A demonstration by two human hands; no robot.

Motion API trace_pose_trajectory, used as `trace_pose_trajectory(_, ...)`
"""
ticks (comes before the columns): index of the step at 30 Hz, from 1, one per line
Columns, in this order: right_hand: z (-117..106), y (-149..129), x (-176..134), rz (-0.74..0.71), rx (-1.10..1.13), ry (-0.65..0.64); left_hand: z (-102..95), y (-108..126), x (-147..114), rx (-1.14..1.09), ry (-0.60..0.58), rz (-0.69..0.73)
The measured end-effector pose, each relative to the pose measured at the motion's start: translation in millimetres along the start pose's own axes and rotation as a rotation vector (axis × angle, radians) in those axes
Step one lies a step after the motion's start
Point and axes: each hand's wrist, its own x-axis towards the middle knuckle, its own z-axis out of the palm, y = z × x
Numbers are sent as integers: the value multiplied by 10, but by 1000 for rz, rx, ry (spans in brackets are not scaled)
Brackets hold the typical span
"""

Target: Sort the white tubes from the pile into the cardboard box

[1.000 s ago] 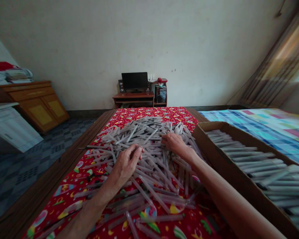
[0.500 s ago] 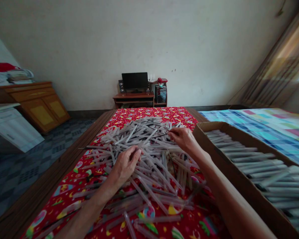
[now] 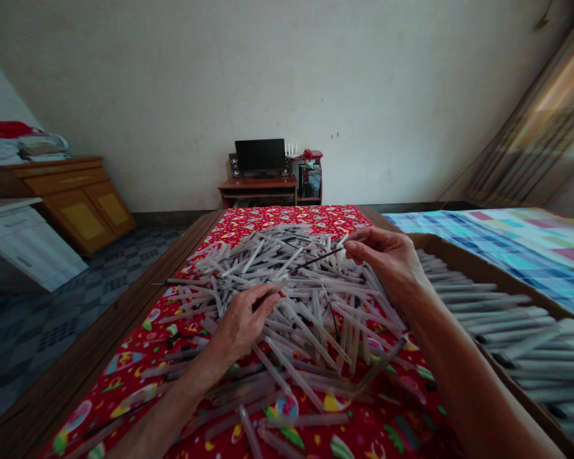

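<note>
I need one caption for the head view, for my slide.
Right hand holding a thin dark rod; left hand near translucent tubes.

1. Over the tabletop (image 3: 129, 312) a cloth (image 3: 316, 217) is spread, and across it the heap of tubes (image 3: 263, 258) is scattered!
2. Right of that, a box (image 3: 433, 245) is filled with more tubes (image 3: 507, 319).
3. Beyond the box, a sheet (image 3: 507, 242) is laid.
4. Straight behind, a monitor (image 3: 260, 155) is carried on a desk (image 3: 253, 183).
5. Off left, a cabinet (image 3: 81, 204) is fronted by a drawer unit (image 3: 33, 248).

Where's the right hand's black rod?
Head view, just right of centre: thin black rod pinched in the right hand, slanting down-left over the translucent tube pile.
</note>
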Motion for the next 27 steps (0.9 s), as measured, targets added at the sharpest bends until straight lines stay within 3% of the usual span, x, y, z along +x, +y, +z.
trace_pose_trajectory(5,3,-7,-11,5,-34,26,-15,30,-8,-1,-5,-10)
trace_pose_trajectory(15,26,-8,-35,-73,-172,-91,1,94,-23,48,-11,49)
trace_pose_trajectory(21,-20,-134,-67,-157,-239,47,22,79,-25,47,2,2)
trace_pose_trajectory(27,108,-64,-96,-144,-223,-119,45,106,-40,28,-28,24)
